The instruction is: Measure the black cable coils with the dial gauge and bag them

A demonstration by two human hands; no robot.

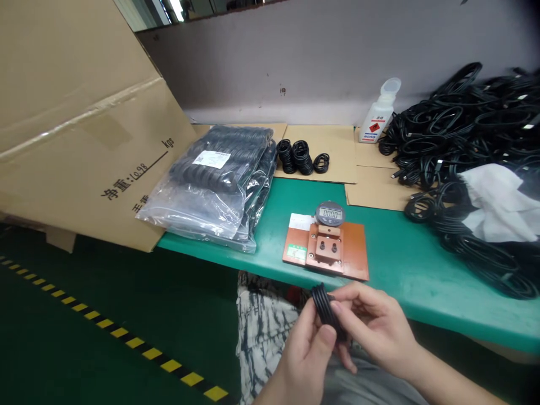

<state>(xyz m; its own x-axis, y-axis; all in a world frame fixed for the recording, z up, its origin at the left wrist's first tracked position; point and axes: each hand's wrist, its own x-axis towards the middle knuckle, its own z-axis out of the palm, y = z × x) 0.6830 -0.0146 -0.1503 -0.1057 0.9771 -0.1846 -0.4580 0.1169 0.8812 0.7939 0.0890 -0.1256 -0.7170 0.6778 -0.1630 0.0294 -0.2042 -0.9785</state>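
A coiled black cable is between my two hands, just off the front edge of the green table. My left hand wraps round the coil from the left, thumb pressed on its near side. Fingers of my right hand pinch the right side of the coil, perhaps at a cable end that is mostly hidden. Beyond them on the table lies a gauge with a digital display reading 0.000, joined to a copper-coloured metal block on an orange-brown base plate.
Clear bags of coiled cables lie at left beside a large cardboard box. Several small coils stand on cardboard at the back. A white bottle, a heap of black cables and a white cloth occupy the right.
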